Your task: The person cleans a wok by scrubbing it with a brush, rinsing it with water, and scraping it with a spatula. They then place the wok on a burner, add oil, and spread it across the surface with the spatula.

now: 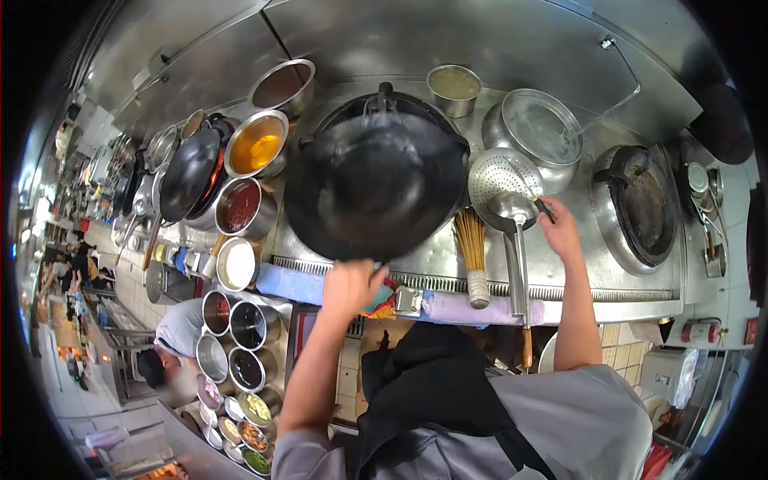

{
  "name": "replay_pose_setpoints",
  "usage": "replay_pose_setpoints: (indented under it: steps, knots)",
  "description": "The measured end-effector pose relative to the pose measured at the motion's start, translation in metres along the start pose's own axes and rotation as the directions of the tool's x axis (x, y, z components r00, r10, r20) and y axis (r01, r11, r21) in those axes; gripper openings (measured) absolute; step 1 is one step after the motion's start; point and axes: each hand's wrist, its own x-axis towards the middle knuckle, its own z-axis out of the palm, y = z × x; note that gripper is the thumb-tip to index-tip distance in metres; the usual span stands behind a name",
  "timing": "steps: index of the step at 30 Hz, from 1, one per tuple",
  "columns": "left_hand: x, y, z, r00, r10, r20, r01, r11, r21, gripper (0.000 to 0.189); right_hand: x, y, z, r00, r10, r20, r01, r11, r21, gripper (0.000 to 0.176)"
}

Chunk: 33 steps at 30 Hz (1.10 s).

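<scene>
A large black wok (376, 188), blurred by motion, is tilted over the burner. My left hand (350, 290) is closed around its near edge, where the handle is. On the right, my right hand (562, 228) pinches a thin tool with a black handle (545, 210); its kind is too small to make out. That tool overlaps a perforated skimmer (490, 178), on which a steel ladle (513, 206) rests. The long handles of both point toward me. Left of them lies a bamboo wok brush (470, 248), bristles away from me.
A steel pot (532, 132) with cloudy liquid stands behind the skimmer, under a thin tap. Another burner ring (636, 210) is at right. Bowls of orange liquid (256, 144) and red sauce (238, 208) line the left. Folded cloths (290, 283) lie along the front edge. A person (178, 340) bends at lower left.
</scene>
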Motion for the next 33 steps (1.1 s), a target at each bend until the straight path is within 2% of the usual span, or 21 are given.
replay_pose_setpoints:
  steps: [1, 3, 4, 5, 7, 9, 11, 12, 13, 14, 15, 17, 19, 21, 23, 26, 29, 31, 33]
  knots:
    - [-0.016, 0.011, -0.018, 1.000, 0.017, -0.002, -0.017, 0.999, -0.031, 0.034, 0.005, -0.007, -0.005, 1.000, 0.012, -0.009, -0.012, 1.000, 0.001, 0.035]
    - [-0.042, 0.024, -0.049, 0.998, 0.042, -0.035, -0.045, 0.997, -0.061, 0.032, 0.015, -0.016, -0.011, 0.991, 0.132, 0.020, -0.130, 0.988, -0.085, 0.035]
    - [-0.053, 0.027, -0.062, 0.998, 0.025, -0.050, -0.030, 0.995, -0.097, 0.033, 0.021, -0.003, -0.001, 0.987, -0.124, -0.097, 0.112, 0.986, -0.122, 0.034]
    - [-0.061, 0.026, -0.072, 0.998, 0.008, -0.067, -0.017, 0.991, -0.132, 0.033, 0.024, -0.007, 0.005, 0.988, -0.115, -0.102, 0.101, 0.986, -0.129, 0.034]
    - [-0.073, 0.018, -0.085, 0.996, -0.066, -0.063, 0.051, 0.976, -0.214, 0.035, 0.032, -0.033, 0.025, 0.996, -0.091, -0.019, 0.088, 0.992, -0.095, 0.036]
    - [-0.084, 0.003, -0.090, 0.984, -0.147, -0.102, 0.111, 0.949, -0.294, 0.035, 0.043, -0.044, 0.049, 0.991, -0.134, 0.023, 0.136, 0.955, -0.263, 0.036]
    - [-0.093, -0.009, -0.100, 0.947, -0.304, -0.100, 0.236, 0.875, -0.422, 0.035, 0.052, -0.058, 0.075, 0.985, -0.163, 0.051, 0.171, 0.939, -0.297, 0.035]
    - [-0.097, -0.015, -0.103, 0.919, -0.371, -0.135, 0.258, 0.823, -0.506, 0.034, 0.058, -0.058, 0.090, 0.980, -0.188, 0.061, 0.197, 0.904, -0.380, 0.034]
    - [-0.098, -0.022, -0.107, 0.884, -0.438, -0.163, 0.271, 0.764, -0.585, 0.034, 0.061, -0.067, 0.100, 0.975, -0.211, 0.072, 0.221, 0.862, -0.457, 0.033]
    - [-0.099, -0.030, -0.108, 0.862, -0.447, -0.238, 0.251, 0.786, -0.566, 0.034, 0.064, -0.075, 0.108, 0.977, -0.203, 0.067, 0.211, 0.862, -0.461, 0.033]
    - [-0.097, -0.035, -0.113, 0.843, -0.455, -0.288, 0.243, 0.798, -0.552, 0.032, 0.062, -0.093, 0.113, 0.985, -0.160, 0.062, 0.170, 0.861, -0.479, 0.031]
    - [-0.094, -0.045, -0.116, 0.779, -0.545, -0.311, 0.232, 0.710, -0.665, 0.032, 0.065, -0.103, 0.124, 0.993, -0.104, 0.056, 0.118, 0.858, -0.500, 0.030]
    - [-0.092, -0.054, -0.116, 0.776, -0.552, -0.305, 0.206, 0.679, -0.705, 0.032, 0.074, -0.105, 0.135, 0.993, -0.116, 0.028, 0.114, 0.851, -0.514, 0.028]
    - [-0.090, -0.059, -0.119, 0.808, -0.491, -0.326, 0.182, 0.734, -0.654, 0.032, 0.081, -0.104, 0.138, 0.995, -0.098, -0.002, 0.083, 0.857, -0.508, 0.028]
    - [-0.089, -0.060, -0.120, 0.815, -0.478, -0.327, 0.182, 0.747, -0.639, 0.032, 0.089, -0.102, 0.138, 0.994, -0.106, 0.015, 0.098, 0.844, -0.527, 0.029]
    - [-0.085, -0.056, -0.125, 0.872, -0.371, -0.318, 0.132, 0.804, -0.579, 0.034, 0.093, -0.109, 0.133, 0.996, -0.057, 0.069, 0.086, 0.825, -0.559, 0.029]
    - [-0.086, -0.058, -0.125, 0.875, -0.379, -0.301, 0.143, 0.796, -0.588, 0.034, 0.103, -0.107, 0.132, 0.995, -0.059, 0.074, 0.090, 0.835, -0.542, 0.022]
    - [-0.087, -0.060, -0.125, 0.876, -0.370, -0.310, 0.142, 0.811, -0.568, 0.035, 0.107, -0.114, 0.127, 0.996, -0.035, 0.081, 0.073, 0.835, -0.545, 0.023]
    - [-0.089, -0.061, -0.125, 0.852, -0.424, -0.306, 0.165, 0.773, -0.613, 0.036, 0.110, -0.117, 0.123, 0.995, -0.005, 0.095, 0.056, 0.834, -0.548, 0.024]
